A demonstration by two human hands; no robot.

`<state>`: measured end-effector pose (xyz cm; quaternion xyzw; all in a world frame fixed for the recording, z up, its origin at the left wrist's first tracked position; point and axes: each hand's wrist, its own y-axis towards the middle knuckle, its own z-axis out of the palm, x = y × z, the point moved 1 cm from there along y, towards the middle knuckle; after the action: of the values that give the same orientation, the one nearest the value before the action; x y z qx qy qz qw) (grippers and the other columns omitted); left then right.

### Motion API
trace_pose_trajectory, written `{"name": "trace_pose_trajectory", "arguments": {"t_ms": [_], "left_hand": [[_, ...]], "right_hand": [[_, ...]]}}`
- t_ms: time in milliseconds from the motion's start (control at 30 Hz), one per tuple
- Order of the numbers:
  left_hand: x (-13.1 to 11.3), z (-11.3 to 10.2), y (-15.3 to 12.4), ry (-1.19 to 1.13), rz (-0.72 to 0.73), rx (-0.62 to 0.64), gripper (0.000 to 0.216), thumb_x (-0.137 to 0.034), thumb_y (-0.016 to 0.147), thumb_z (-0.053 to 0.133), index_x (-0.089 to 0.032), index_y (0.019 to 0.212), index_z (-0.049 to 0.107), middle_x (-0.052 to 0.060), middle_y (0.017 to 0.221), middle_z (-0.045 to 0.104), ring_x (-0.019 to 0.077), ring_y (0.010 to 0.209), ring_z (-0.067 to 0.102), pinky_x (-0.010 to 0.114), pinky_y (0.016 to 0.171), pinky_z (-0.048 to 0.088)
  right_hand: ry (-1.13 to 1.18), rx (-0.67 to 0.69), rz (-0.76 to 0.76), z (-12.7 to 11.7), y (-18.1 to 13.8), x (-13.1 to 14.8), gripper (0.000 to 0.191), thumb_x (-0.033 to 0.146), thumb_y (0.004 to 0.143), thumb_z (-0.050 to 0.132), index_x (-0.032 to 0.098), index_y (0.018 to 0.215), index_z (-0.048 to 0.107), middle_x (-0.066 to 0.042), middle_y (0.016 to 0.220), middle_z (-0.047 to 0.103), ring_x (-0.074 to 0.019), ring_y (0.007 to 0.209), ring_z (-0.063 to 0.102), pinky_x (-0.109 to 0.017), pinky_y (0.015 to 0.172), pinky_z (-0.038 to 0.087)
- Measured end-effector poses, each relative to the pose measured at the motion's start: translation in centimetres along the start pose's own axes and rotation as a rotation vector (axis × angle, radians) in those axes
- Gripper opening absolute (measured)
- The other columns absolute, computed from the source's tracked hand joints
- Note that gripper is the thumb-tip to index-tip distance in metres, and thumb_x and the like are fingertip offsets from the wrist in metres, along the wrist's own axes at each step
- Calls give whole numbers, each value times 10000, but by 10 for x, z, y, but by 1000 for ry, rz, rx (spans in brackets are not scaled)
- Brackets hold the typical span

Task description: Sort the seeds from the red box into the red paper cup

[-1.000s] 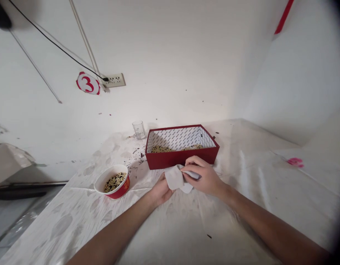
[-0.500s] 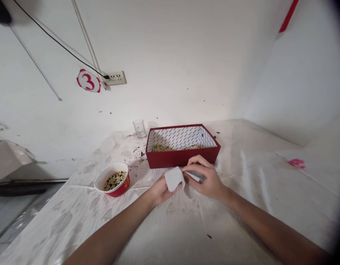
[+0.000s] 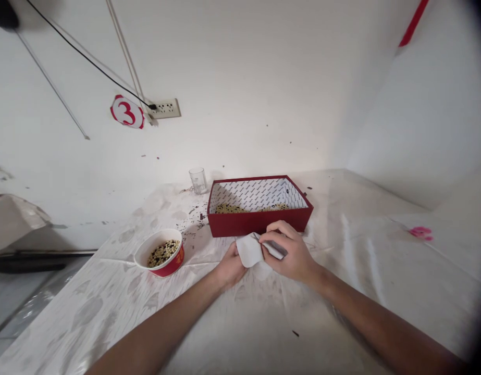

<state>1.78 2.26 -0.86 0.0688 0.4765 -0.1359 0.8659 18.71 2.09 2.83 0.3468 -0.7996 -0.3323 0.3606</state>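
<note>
Pinching a small white square of soft paper or cloth (image 3: 248, 251) in the left hand (image 3: 229, 268), fingers closed on its lower edge; gripping a slim grey tool-like strip (image 3: 276, 249) in the right hand (image 3: 293, 255), thumb and forefinger clamped along it, tip pressed into the white square. Cannot tell what the strip is, mostly hidden as it is under the fingers. Holding both just above the white leaf-patterned worktop cover (image 3: 107, 312), right in front of the near wall of the dark red rectangular box (image 3: 259, 222), close to it but apart. Risks, by judgement: slipping of the thin square out of so light a pinch and dropping onto the dark crumbs (image 3: 189, 226) scattered on the worktop; poking of the strip's end through the soft sheet under too much pressure; knocking of the box wall by the right knuckles, so near to it, and shaking of the pale beans (image 3: 232, 210) lying along its patterned floor. Less likely: brushing of the left forearm against the red-and-white paper bowl of mixed dark and pale beans (image 3: 161, 254), standing well to the left. Looks limp, matte and clean white, curled over at the upper corner, with a second fold hanging below the hands. Small clear glass (image 3: 197, 180) standing behind the box, near the wall.
</note>
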Motion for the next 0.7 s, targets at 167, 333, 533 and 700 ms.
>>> {"name": "trace_pose_trajectory", "arguments": {"t_ms": [167,333,533,700], "left_hand": [[-5,6,1,9,37,10,344,-239,541,927,-145,820,749,56,838,732,202,873,658,296,815,485],[-4,-1,4,-70,-48,-53,382,-277,573,921,-143,890,757,46,828,723,131,761,642,237,733,485],[1,-5,6,-93,-56,-44,291,-241,624,890,-135,856,748,40,802,717,122,728,630,250,736,488],[3,-6,7,-128,-37,-45,245,-229,600,892,-130,750,725,28,725,709,123,666,620,249,678,459]], "right_hand": [[64,22,60,-2,2,3,175,175,848,619,256,1000,650,-57,996,568,-211,922,590,-381,802,527],[153,25,150,-2,4,3,121,243,892,625,258,1002,673,-49,991,568,-197,907,603,-358,780,527],[200,58,156,0,1,-1,133,232,908,616,263,1015,688,-51,1001,564,-195,919,598,-356,776,527],[193,101,84,-4,2,-2,166,208,899,621,264,1043,682,-60,1024,554,-203,946,589,-367,802,527]]}}
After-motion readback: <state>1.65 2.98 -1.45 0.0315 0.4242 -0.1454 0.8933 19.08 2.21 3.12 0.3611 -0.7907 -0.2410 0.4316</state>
